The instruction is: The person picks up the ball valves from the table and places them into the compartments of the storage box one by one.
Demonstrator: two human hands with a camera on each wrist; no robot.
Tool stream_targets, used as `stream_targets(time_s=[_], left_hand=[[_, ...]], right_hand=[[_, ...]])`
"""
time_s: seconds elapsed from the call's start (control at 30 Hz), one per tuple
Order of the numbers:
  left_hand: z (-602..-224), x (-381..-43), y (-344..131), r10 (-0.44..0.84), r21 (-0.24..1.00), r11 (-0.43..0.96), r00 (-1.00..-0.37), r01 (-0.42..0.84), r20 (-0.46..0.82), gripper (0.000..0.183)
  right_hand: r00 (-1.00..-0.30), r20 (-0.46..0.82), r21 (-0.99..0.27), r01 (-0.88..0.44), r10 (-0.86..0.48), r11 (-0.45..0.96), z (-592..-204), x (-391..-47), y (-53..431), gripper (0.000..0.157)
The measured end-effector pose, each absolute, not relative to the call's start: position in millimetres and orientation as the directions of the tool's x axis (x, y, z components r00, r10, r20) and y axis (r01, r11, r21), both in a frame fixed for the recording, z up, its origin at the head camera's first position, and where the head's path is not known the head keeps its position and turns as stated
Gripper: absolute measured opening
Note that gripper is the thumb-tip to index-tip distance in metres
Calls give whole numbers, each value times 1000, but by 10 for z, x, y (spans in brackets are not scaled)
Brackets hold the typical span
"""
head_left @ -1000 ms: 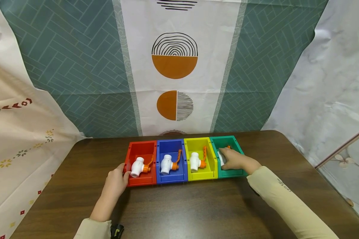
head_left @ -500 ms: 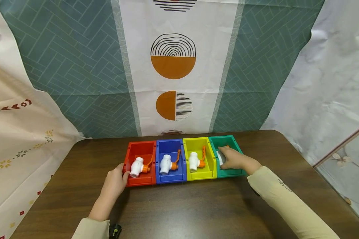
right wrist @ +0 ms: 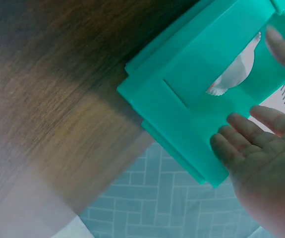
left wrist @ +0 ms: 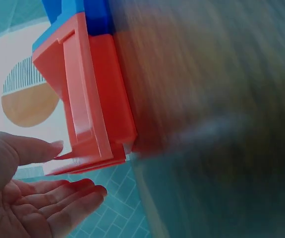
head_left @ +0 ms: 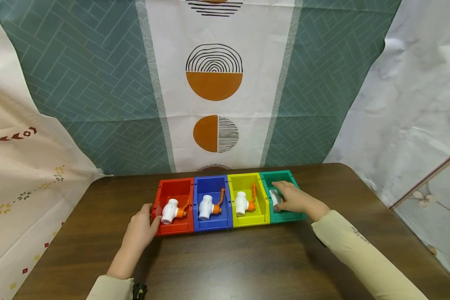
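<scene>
Four joined plastic bins stand in a row: a red bin [head_left: 175, 229], a blue bin [head_left: 213, 225], a yellow bin [head_left: 252, 222] and a green bin [head_left: 285, 217]. White ball valves with orange handles lie in the red one [head_left: 169, 211], the blue one [head_left: 206, 207] and the yellow one [head_left: 241, 203]. My left hand [head_left: 138, 228] is at the red bin's outer side, thumb and straightened fingers spread apart. Over the green bin, my right hand [head_left: 294, 199] has its fingers extended and thumb apart. The white valve body [right wrist: 239, 72] below it is partly hidden.
The bins stand near the back of a dark wooden table [head_left: 225, 262]. A patterned cloth [head_left: 217, 125] hangs right behind them. A pale floral cloth [head_left: 30, 200] hangs at the left and a marbled one [head_left: 408, 137] at the right.
My left thumb and fingers have spread and drawn slightly away from the red bin's side. The right fingers have straightened and lifted a little from the valve. The head view has shifted slightly.
</scene>
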State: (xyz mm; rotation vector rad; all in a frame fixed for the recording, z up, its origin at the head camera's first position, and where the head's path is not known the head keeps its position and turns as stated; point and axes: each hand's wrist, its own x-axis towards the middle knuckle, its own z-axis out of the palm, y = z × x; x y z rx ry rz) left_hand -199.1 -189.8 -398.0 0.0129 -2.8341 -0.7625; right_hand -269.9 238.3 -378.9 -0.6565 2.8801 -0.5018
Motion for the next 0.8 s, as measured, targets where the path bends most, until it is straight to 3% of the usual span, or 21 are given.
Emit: stream_targets(time_s=[0.57, 0.8], left_hand=[[-3892, -1921, -1830, 8, 422, 885, -915, 194, 404, 41], [-3818, -1844, -1762, 54, 387, 896, -917, 219, 394, 47]], right_hand=[[-877, 137, -266, -480, -461, 836, -3736, -2562, 2397, 67], [-867, 184, -237, -497, -464, 835, -3706, -2453, 2397, 70]])
